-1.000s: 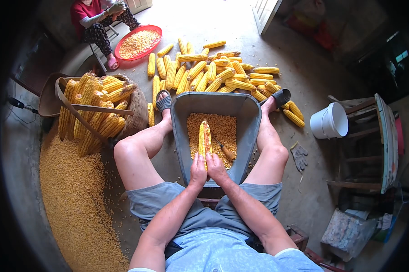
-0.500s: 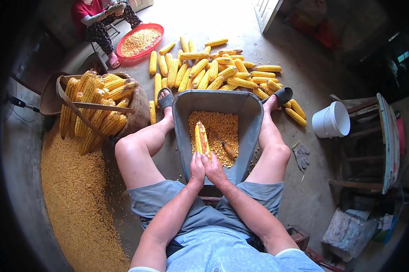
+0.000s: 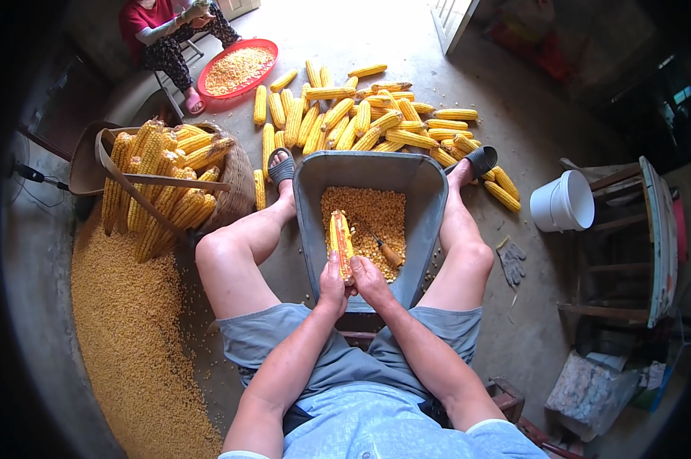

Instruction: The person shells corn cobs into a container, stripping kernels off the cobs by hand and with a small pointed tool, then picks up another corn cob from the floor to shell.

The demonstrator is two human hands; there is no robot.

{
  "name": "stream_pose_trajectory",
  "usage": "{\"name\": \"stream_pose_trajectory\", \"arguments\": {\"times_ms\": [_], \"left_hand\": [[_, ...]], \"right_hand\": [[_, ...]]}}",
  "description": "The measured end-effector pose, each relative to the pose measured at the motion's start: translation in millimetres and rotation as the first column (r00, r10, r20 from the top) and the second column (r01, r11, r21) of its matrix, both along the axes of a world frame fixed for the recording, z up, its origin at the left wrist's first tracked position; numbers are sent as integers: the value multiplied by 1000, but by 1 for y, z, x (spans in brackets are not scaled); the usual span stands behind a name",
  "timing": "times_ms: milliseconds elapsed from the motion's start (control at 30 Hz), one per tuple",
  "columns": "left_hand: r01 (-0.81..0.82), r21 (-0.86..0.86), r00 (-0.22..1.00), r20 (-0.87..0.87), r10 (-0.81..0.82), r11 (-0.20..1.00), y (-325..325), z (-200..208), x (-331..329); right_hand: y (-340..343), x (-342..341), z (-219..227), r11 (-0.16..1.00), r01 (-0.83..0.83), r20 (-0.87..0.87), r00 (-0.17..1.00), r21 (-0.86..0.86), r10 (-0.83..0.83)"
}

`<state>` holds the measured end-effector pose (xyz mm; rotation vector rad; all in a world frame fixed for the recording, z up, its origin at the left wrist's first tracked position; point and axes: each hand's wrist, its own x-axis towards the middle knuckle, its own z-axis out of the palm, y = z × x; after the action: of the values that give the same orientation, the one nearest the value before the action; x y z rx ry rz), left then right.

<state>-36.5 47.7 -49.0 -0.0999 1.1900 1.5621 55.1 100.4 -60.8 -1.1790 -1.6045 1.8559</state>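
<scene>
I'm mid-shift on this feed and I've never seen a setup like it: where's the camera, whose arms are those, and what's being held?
There is no machine here. You are looking down through a wide fisheye camera on a seated person's head, so straight edges bend near the rim. The forearms are the wearer's own.

The bare left hand and right hand together hold the lower end of an ear of corn, which has a strip without kernels. Beneath it, a grey tub between the legs contains loose kernels and a wooden-handled tool.

More ears lie on the floor beyond. At left are a basket of ears and a kernel heap. The other person sits at top left.
</scene>
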Motion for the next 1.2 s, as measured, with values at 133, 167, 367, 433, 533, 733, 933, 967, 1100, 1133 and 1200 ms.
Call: {"name": "stream_pose_trajectory", "arguments": {"times_ms": [133,167,367,433,533,733,933,967,1100,1133,1200], "left_hand": [[84,44,985,147,-89,996,3,16,-1],[87,71,970,223,-101,994,-2,20,-4],[242,178,878,378,-294,954,0,31,3],[273,147,900,309,-307,951,-3,31,3],[416,42,908,41,-418,908,2,37,10],[458,-96,814,-355,-460,884,-1,15,19],[440,-63,710,-587,-389,896,-5,-1,18],[464,-63,769,-468,-436,884,-4,8,16],[475,-86,849,-219,-482,876,-1,19,17],[476,-87,848,-220,-483,875,-2,20,17],[445,-58,867,-223,-446,893,-2,30,18]], "right_hand": [[21,12,-10,977,-20,-60,998,-214,7],[23,8,4,937,-14,-148,988,-349,-40],[43,10,10,784,127,-253,905,-608,-343],[44,15,11,892,82,-213,958,-445,-194],[40,15,4,934,228,-120,956,-273,-268],[36,15,-9,940,266,-48,958,-214,-283],[37,15,-6,942,216,-79,967,-258,-244],[38,16,-8,936,225,-90,962,-271,-258],[38,16,-8,906,253,-93,949,-341,-300],[37,15,-8,905,253,-94,949,-341,-301],[37,14,-6,880,265,-89,942,-394,-324]]}}
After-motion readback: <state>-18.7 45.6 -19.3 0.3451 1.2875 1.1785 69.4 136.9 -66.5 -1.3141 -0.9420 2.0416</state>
